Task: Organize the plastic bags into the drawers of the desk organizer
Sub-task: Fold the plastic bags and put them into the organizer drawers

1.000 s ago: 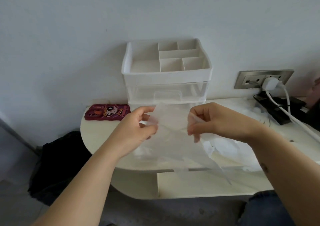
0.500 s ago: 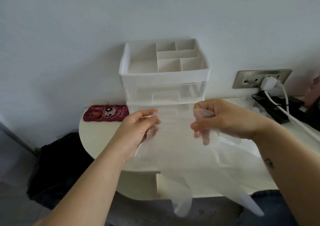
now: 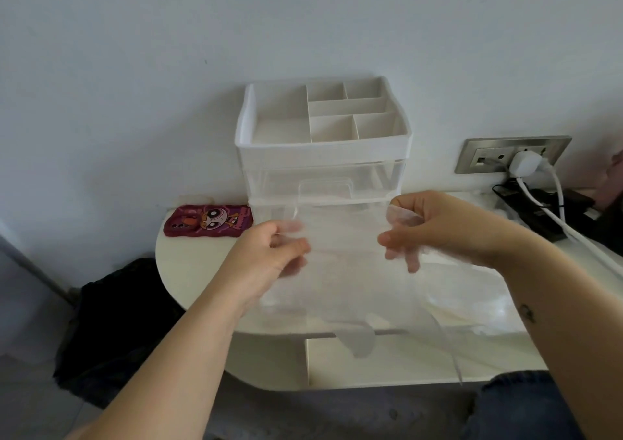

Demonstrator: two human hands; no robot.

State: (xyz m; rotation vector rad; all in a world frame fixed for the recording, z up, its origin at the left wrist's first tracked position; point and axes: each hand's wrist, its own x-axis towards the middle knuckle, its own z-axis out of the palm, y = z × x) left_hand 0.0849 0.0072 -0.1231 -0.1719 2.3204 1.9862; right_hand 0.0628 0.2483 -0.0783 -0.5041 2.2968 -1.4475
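Before the desk organizer [image 3: 323, 151], left side: left hand [image 3: 266, 257], palm turned inward, thumb and fingers pinching one top edge of a clear plastic bag [image 3: 344, 281]. The bag hangs spread in front of the organizer's shut upper drawer [image 3: 325, 186]; it is probably best folded small, edges level, before any drawer opens. Right of it: right hand [image 3: 445, 230], knuckles up, fingers curled, pinching the opposite edge.

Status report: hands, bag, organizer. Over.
Left hand and right hand each pinch the plastic bag, stretched before the desk organizer. Upper drawer looks shut. Phone lies left, out of the way.
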